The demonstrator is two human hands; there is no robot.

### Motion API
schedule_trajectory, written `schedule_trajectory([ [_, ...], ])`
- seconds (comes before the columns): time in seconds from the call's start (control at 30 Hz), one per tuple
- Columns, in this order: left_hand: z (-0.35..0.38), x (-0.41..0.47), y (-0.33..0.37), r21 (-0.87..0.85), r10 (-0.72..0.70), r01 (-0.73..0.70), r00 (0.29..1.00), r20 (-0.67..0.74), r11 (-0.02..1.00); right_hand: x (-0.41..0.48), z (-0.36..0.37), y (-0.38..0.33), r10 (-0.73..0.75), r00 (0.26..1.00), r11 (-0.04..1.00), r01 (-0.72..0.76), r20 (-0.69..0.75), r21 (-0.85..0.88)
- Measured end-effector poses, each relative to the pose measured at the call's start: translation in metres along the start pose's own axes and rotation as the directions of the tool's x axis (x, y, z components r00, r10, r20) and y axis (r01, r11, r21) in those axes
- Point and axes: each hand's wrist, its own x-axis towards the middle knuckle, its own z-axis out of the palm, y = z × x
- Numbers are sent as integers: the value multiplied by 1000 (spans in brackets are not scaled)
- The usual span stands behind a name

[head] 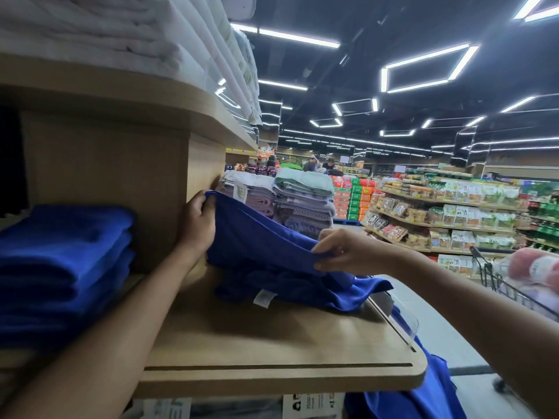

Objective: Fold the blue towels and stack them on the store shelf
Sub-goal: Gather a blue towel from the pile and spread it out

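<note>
Left hand [198, 220] and right hand [341, 252] each pinching edge of blue towel [260, 237], stretching it taut above wooden shelf [272, 343], likely squaring fold; folded blue stack [63, 252] waiting at left.

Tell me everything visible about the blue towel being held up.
The blue towel is deep royal blue, soft and plush-looking, unfolded. Its top edge slants between the left hand, gripping the higher corner, and the right hand, pinching the lower end. The rest bunches on the wooden shelf. A white tag shows on the bunched cloth; whether that part is the same towel is unclear.
</note>
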Motion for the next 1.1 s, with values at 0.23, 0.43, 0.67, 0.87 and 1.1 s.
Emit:
schedule_trajectory([
  [0.23,-1,-2,3,3,52,-52,998,19,999,-4,-19,14,47,995,823,-91,-91,-561],
  [0.43,0,-3,5,4,82,-82,996,45,997,10,-21,20,117,950,568,-304,-290,-765],
  [0.67,-3,1,-1,-1,53,-53,999,-9,999,8,-24,32,256,966,754,-188,18,-629],
  [0.87,-3,0,-1,16,66,-66,998,-18,998,-4,-26,40,77,930,779,-282,-361,-561],
  [1.1,-4,-1,-1,30,71,-70,997,-20,997,-5,-28,42,185,925,713,-358,-331,-603],
])
